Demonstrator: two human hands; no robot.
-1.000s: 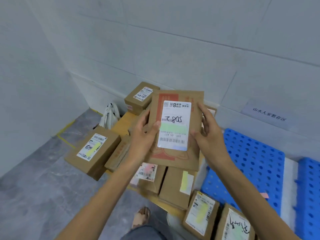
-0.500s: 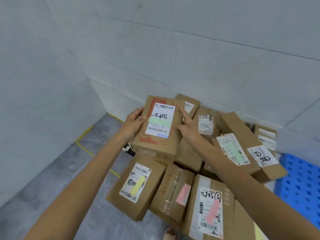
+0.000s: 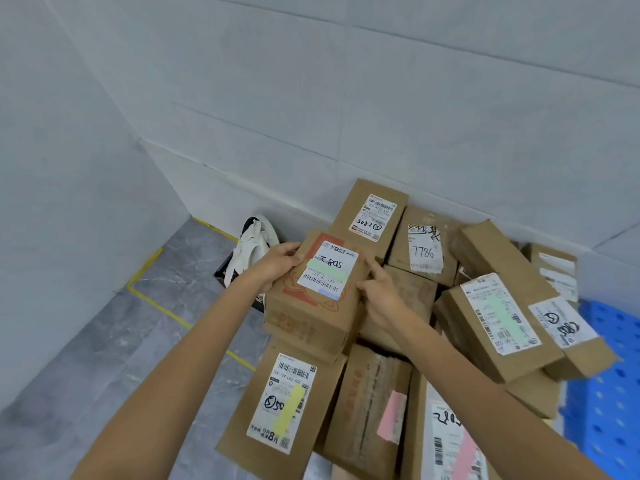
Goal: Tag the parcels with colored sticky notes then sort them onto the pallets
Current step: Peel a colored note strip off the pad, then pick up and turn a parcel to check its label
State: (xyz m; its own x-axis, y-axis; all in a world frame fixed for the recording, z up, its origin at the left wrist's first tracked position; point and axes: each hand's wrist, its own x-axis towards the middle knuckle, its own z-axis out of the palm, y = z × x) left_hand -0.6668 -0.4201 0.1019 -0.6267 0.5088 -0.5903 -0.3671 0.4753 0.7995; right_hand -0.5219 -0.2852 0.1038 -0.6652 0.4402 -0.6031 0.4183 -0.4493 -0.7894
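A brown cardboard parcel (image 3: 311,306) with a white shipping label and a green sticky note (image 3: 327,270) rests on top of the parcel pile near the wall. My left hand (image 3: 277,263) grips its upper left edge. My right hand (image 3: 379,292) grips its right side. Around it lie other parcels: one with a yellow note (image 3: 289,405) below it, one with a pink note (image 3: 393,417), and one with a green note (image 3: 500,317) to the right. A blue pallet (image 3: 606,393) shows at the right edge.
The pile sits in a corner of grey tiled walls. A white shoe (image 3: 251,251) leans against the wall, left of the pile. Yellow tape (image 3: 157,304) marks the grey marble floor on the left, where the floor is bare.
The view turned left and down from the blue pallets to the pile. Both hands carried the green-tagged parcel away from me and lowered it onto the stacked parcels.
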